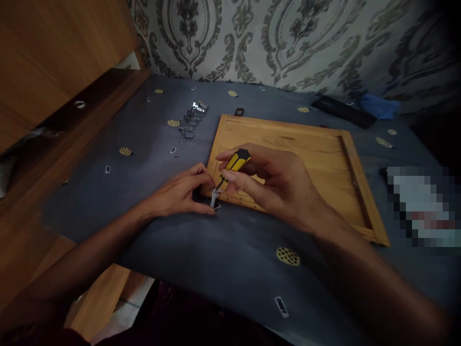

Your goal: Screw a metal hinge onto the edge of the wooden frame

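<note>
My right hand [268, 185] is closed round a yellow and black screwdriver [235, 163], whose tip points down at a small metal hinge [215, 197]. The hinge sits at the near left corner of a wooden cabinet door panel [298, 154], which lies flat on a dark blue patterned cloth [216, 259]. My left hand [182, 194] pinches the hinge with thumb and fingers and holds it against the panel's edge.
A pile of metal hinges and loose screws [190, 120] lies on the cloth behind the hands. A wooden cabinet wall [54, 72] stands at the left. At the back right lie a dark flat object [344, 111] and a blue cloth [380, 105].
</note>
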A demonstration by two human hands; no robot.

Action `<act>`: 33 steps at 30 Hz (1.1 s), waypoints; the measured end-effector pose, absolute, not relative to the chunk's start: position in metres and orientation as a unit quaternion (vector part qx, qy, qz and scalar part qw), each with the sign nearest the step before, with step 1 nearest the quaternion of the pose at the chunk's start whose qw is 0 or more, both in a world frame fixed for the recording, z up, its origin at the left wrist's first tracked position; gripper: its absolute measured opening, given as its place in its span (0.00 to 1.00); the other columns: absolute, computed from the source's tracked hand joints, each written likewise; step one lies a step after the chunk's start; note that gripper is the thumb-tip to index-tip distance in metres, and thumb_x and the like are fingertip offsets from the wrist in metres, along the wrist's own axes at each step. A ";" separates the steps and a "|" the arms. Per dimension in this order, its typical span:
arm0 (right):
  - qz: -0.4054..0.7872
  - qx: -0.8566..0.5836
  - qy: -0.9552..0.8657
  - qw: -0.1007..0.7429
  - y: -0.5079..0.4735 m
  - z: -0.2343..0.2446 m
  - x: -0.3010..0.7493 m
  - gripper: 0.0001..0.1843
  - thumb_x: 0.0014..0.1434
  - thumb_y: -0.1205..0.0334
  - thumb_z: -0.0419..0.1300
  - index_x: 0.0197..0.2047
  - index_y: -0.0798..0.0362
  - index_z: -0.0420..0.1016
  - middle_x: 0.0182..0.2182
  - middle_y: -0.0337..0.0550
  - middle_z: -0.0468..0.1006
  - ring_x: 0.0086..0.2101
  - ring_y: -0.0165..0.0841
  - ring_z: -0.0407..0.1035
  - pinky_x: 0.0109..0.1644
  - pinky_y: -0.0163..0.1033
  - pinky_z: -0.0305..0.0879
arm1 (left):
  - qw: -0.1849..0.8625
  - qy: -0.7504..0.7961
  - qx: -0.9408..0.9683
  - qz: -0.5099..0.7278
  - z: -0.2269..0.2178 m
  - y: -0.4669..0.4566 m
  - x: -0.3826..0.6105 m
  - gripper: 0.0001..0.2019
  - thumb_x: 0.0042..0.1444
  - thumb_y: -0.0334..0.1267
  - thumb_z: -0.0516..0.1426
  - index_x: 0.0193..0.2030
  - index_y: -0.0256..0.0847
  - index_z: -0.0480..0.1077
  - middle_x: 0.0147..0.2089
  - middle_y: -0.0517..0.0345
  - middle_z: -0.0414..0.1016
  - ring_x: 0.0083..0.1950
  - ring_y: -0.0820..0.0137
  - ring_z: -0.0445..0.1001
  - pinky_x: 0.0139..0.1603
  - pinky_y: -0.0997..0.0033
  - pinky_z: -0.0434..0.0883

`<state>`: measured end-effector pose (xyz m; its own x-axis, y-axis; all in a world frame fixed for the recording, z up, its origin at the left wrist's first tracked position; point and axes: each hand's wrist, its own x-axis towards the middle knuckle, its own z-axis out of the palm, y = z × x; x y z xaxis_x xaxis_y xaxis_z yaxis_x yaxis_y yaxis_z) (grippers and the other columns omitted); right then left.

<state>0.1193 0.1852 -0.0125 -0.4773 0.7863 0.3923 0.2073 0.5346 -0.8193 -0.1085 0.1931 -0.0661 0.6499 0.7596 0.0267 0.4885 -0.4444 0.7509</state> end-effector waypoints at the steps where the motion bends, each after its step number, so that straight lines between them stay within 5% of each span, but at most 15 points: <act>1: 0.349 -0.323 -0.786 0.395 0.185 -0.012 0.120 0.17 0.67 0.44 0.65 0.37 0.50 0.76 0.33 0.38 0.80 0.28 0.29 0.75 0.29 0.33 0.70 | 0.372 0.375 0.829 0.185 -0.066 0.193 -0.109 0.21 0.54 0.53 0.70 0.48 0.44 0.74 0.56 0.53 0.69 0.57 0.58 0.70 0.58 0.57 0.72; 11: 0.315 -0.302 -0.818 0.375 0.189 -0.011 0.124 0.17 0.70 0.44 0.61 0.40 0.50 0.77 0.32 0.38 0.81 0.28 0.30 0.74 0.32 0.36 0.70 | 0.361 0.375 0.835 0.179 -0.065 0.194 -0.109 0.23 0.54 0.54 0.70 0.50 0.42 0.74 0.49 0.55 0.67 0.51 0.62 0.70 0.51 0.62 0.72; 21: 0.288 -0.328 -0.807 0.399 0.188 -0.017 0.118 0.17 0.67 0.45 0.65 0.33 0.48 0.74 0.31 0.38 0.79 0.29 0.32 0.75 0.32 0.38 0.70 | 0.352 0.373 0.838 0.187 -0.068 0.195 -0.108 0.24 0.53 0.55 0.70 0.48 0.42 0.74 0.47 0.56 0.67 0.45 0.65 0.67 0.44 0.67 0.70; 33: 0.313 -0.332 -0.772 0.442 0.181 -0.017 0.118 0.16 0.66 0.49 0.67 0.32 0.51 0.76 0.27 0.37 0.79 0.26 0.29 0.75 0.29 0.34 0.68 | 0.353 0.378 0.835 0.185 -0.071 0.195 -0.110 0.24 0.54 0.54 0.70 0.52 0.44 0.75 0.51 0.55 0.68 0.51 0.62 0.71 0.51 0.62 0.72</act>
